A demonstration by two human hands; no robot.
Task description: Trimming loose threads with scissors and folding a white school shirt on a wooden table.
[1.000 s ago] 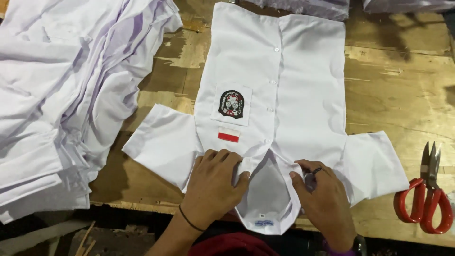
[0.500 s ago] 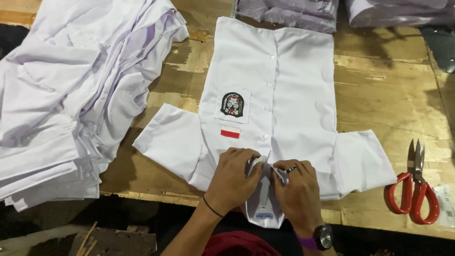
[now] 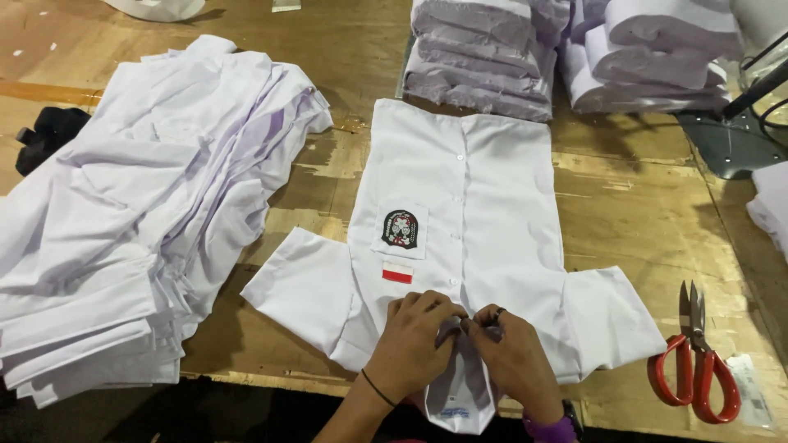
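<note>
A white short-sleeved shirt lies buttoned and face up on the wooden table, collar towards me. It has a dark round badge on the chest pocket and a red and white patch below it. My left hand and my right hand meet at the top of the button placket, just below the collar. The fingertips of both hands pinch the fabric there. What lies between the fingers is hidden.
A large loose pile of white shirts covers the table's left side. Stacks of folded white shirts stand at the back. Red-handled scissors lie at the right, near a paper label. A dark metal stand base sits at the far right.
My hands have come together from either side of the collar to the top of the placket. The view has tilted up, showing the folded stacks at the back.
</note>
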